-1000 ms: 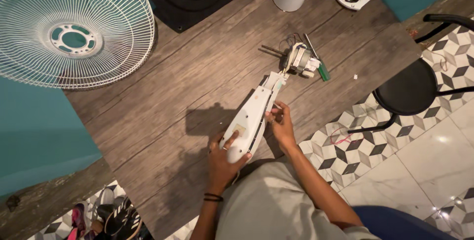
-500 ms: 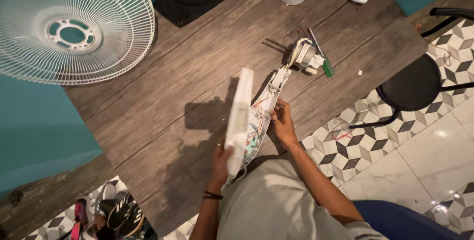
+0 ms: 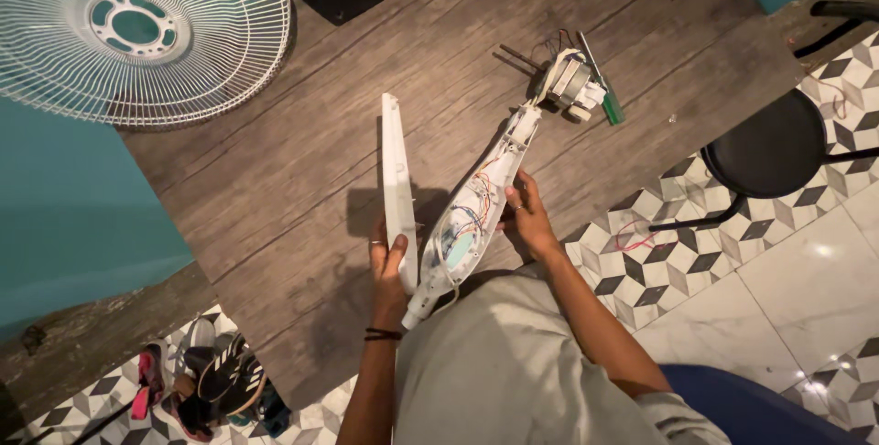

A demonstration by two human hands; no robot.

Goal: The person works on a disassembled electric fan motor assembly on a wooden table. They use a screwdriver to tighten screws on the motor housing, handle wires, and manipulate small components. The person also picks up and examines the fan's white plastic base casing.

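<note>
Left hand (image 3: 389, 266): gripping the lower end of a long white plastic cover (image 3: 397, 190), fingers wrapped round its edge, and holding it on edge, lifted clear of the housing beside it. Right hand (image 3: 526, 216): resting with fingers spread against the right side of the opened white housing (image 3: 472, 216), steadying it; not closed round it. The housing is lying diagonally on the wooden table (image 3: 302, 179), its near end reaching the table's edge by the person's body, its inside facing up and showing coloured wires and a pale circuit board. At its far end a small motor (image 3: 572, 83) with loose wires is sitting on the table, and a green-handled screwdriver (image 3: 602, 92) is lying just beside the motor. Farther off: a white wire fan guard (image 3: 137, 33) is lying at the table's left corner, a black stool (image 3: 760, 143) is standing on the patterned floor tiles to the right, and shoes (image 3: 206, 376) are lying on the floor at lower left.
</note>
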